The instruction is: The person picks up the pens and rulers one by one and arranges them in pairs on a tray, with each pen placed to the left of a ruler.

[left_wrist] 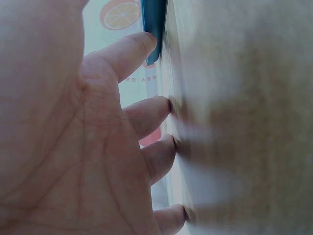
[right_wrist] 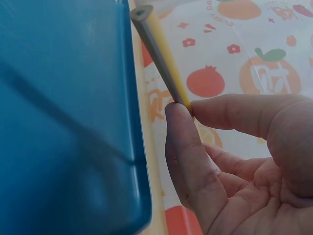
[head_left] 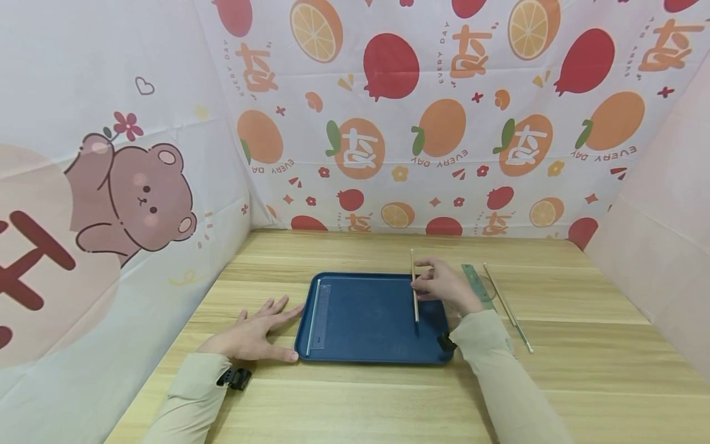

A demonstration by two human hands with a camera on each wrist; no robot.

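My right hand (head_left: 442, 285) pinches a yellow-and-dark striped pencil (right_wrist: 164, 58) between thumb and fingers; its unsharpened end shows a core. In the head view the pencil (head_left: 415, 305) slants over the right part of a blue tray (head_left: 366, 320), casting a shadow there. My left hand (head_left: 252, 333) is spread on the table, with thumb and index finger at the tray's left edge. Along that side inside the tray lie a thin pale rod (head_left: 314, 314) and a clear ruler (head_left: 322, 327), side by side.
Right of the tray lie a green ruler (head_left: 476, 285), partly behind my right wrist, and thin pencil-like sticks (head_left: 507, 308). A fruit-print cloth (head_left: 488, 172) closes off the back of the wooden table (head_left: 360, 407); a bear-print cloth (head_left: 183, 296) stands at left.
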